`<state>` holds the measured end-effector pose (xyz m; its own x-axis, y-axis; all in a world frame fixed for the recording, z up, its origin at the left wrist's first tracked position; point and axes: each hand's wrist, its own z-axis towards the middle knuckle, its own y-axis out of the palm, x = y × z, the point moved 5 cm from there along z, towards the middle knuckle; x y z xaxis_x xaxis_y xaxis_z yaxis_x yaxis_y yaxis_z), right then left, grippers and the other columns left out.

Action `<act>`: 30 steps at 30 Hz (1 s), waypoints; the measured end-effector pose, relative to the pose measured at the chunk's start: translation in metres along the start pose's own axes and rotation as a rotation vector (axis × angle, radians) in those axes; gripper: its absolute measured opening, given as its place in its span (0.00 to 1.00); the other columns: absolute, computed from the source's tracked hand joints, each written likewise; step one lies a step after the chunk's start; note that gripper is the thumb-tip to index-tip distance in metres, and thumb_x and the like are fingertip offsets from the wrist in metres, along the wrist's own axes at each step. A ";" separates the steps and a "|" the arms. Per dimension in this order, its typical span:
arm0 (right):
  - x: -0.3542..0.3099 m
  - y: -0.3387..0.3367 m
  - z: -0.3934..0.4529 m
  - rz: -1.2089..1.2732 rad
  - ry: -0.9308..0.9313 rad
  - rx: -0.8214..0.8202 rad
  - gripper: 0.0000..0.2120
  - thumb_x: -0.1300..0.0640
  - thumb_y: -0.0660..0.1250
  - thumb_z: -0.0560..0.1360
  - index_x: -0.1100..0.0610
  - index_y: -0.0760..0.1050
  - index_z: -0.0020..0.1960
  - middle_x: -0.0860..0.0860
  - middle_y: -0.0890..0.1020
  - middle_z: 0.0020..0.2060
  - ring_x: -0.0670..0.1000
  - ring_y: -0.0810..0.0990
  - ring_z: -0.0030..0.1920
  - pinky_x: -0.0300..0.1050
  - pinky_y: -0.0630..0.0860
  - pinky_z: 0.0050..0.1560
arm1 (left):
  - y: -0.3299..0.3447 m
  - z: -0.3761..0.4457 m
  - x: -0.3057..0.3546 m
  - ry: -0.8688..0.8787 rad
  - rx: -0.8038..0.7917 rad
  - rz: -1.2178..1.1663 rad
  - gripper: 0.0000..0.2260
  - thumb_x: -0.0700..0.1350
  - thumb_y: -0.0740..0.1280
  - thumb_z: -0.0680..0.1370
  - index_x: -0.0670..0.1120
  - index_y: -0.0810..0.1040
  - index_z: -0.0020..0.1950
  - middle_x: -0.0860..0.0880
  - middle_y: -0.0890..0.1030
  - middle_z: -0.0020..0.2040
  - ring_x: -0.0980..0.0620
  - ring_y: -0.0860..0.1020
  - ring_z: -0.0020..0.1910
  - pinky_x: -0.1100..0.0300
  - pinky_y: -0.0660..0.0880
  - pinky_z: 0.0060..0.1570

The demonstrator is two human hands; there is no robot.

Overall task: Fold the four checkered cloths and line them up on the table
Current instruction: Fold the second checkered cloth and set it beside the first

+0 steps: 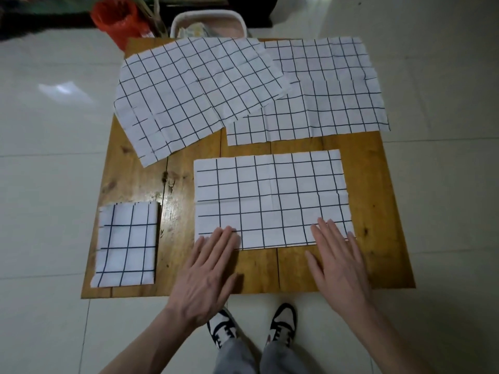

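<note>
From the head camera, a half-folded checkered cloth (pixel 272 198) lies flat as a wide rectangle on the wooden table (pixel 378 238), and serves as the landmark here. The left hand (pixel 208 268) rests on its near left corner and the right hand (pixel 337 263) on its near right corner; the fingers (pixel 225 238) of both hands are straight and lie flat, close together, pressing on the cloth and clamped on nothing. To the left of this cloth, well apart, a fully folded cloth (pixel 127 244) sits as a small rectangle near the table's front left corner. Beyond it, at the far left, an unfolded cloth (pixel 194 95) lies spread at a slant, its right corner overlapping another unfolded cloth (pixel 324 98) at the far right. Past the table's far edge stand a white basket (pixel 208 20) and a red bag (pixel 118 17) on the floor.
</note>
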<state>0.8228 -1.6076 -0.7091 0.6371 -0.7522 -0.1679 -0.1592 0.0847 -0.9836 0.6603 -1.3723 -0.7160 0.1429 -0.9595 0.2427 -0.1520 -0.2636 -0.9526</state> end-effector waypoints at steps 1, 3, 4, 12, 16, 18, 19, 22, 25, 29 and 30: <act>-0.013 -0.001 -0.001 -0.010 -0.014 -0.012 0.30 0.41 0.47 0.86 0.56 0.59 0.83 0.53 0.59 0.83 0.52 0.55 0.83 0.60 0.56 0.80 | -0.002 -0.001 0.006 -0.015 0.005 -0.010 0.34 0.62 0.50 0.87 0.45 0.45 0.87 0.46 0.46 0.87 0.48 0.46 0.86 0.44 0.49 0.81; -0.048 0.002 -0.004 -0.041 -0.129 -0.058 0.33 0.38 0.45 0.86 0.56 0.52 0.85 0.52 0.53 0.85 0.52 0.51 0.84 0.58 0.52 0.80 | 0.000 -0.002 0.023 -0.035 0.009 -0.025 0.37 0.65 0.51 0.86 0.44 0.43 0.86 0.45 0.45 0.87 0.48 0.45 0.86 0.45 0.47 0.81; -0.066 0.005 -0.006 -0.050 -0.212 -0.090 0.35 0.36 0.45 0.86 0.56 0.50 0.85 0.52 0.51 0.85 0.52 0.50 0.84 0.58 0.52 0.80 | 0.002 0.000 0.032 -0.032 0.006 -0.022 0.38 0.65 0.51 0.86 0.43 0.43 0.86 0.45 0.45 0.87 0.47 0.45 0.86 0.45 0.48 0.81; -0.095 0.038 -0.006 0.024 -0.242 -0.260 0.40 0.31 0.46 0.84 0.56 0.46 0.85 0.51 0.46 0.85 0.49 0.44 0.84 0.55 0.48 0.80 | 0.026 0.007 0.039 -0.107 -0.053 -0.035 0.38 0.62 0.51 0.84 0.41 0.47 0.86 0.43 0.46 0.87 0.45 0.47 0.86 0.44 0.54 0.80; -0.087 0.041 -0.006 0.016 -0.269 -0.280 0.39 0.31 0.46 0.84 0.55 0.45 0.85 0.50 0.45 0.85 0.48 0.43 0.84 0.54 0.47 0.81 | 0.027 0.006 0.034 -0.084 -0.049 -0.003 0.38 0.64 0.52 0.85 0.42 0.46 0.86 0.43 0.45 0.87 0.46 0.45 0.86 0.46 0.52 0.81; -0.077 0.041 -0.007 0.003 -0.263 -0.280 0.38 0.31 0.46 0.84 0.54 0.45 0.85 0.49 0.46 0.85 0.48 0.44 0.84 0.55 0.49 0.80 | 0.024 0.003 0.029 -0.096 -0.031 0.003 0.38 0.64 0.53 0.85 0.42 0.46 0.86 0.44 0.46 0.87 0.47 0.46 0.86 0.47 0.52 0.81; -0.070 0.040 -0.008 -0.005 -0.257 -0.275 0.38 0.31 0.46 0.84 0.53 0.45 0.85 0.49 0.46 0.85 0.48 0.45 0.84 0.55 0.49 0.80 | 0.023 0.002 0.026 -0.103 -0.026 0.007 0.38 0.64 0.53 0.85 0.42 0.46 0.86 0.44 0.46 0.87 0.47 0.46 0.86 0.47 0.52 0.81; -0.043 0.037 -0.014 -0.033 -0.212 -0.256 0.37 0.32 0.46 0.85 0.54 0.46 0.85 0.50 0.48 0.85 0.50 0.47 0.84 0.56 0.50 0.80 | 0.022 -0.004 0.016 -0.130 -0.022 0.008 0.38 0.64 0.53 0.86 0.42 0.45 0.86 0.44 0.46 0.87 0.48 0.45 0.86 0.47 0.51 0.82; -0.015 0.034 -0.019 -0.053 -0.129 -0.238 0.37 0.32 0.43 0.85 0.54 0.47 0.85 0.50 0.48 0.85 0.51 0.48 0.84 0.58 0.51 0.80 | 0.022 -0.011 0.008 -0.157 -0.015 0.012 0.39 0.65 0.53 0.85 0.42 0.46 0.86 0.44 0.46 0.87 0.47 0.45 0.86 0.46 0.50 0.81; 0.019 0.027 -0.027 -0.015 0.011 -0.192 0.37 0.33 0.42 0.85 0.53 0.46 0.85 0.49 0.49 0.85 0.50 0.47 0.84 0.59 0.50 0.81 | 0.022 -0.014 0.003 -0.153 -0.022 0.047 0.39 0.65 0.53 0.85 0.42 0.46 0.86 0.44 0.46 0.87 0.47 0.45 0.86 0.46 0.51 0.81; 0.027 0.025 -0.029 -0.012 0.049 -0.189 0.37 0.33 0.42 0.84 0.53 0.45 0.85 0.49 0.48 0.85 0.49 0.46 0.84 0.60 0.51 0.81 | 0.022 -0.015 0.002 -0.151 -0.021 0.051 0.39 0.66 0.53 0.85 0.42 0.46 0.86 0.43 0.46 0.87 0.47 0.46 0.86 0.46 0.51 0.81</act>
<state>0.8136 -1.6446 -0.7361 0.6032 -0.7836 -0.1486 -0.2936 -0.0449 -0.9549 0.6427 -1.3815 -0.7332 0.2793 -0.9463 0.1627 -0.1833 -0.2189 -0.9584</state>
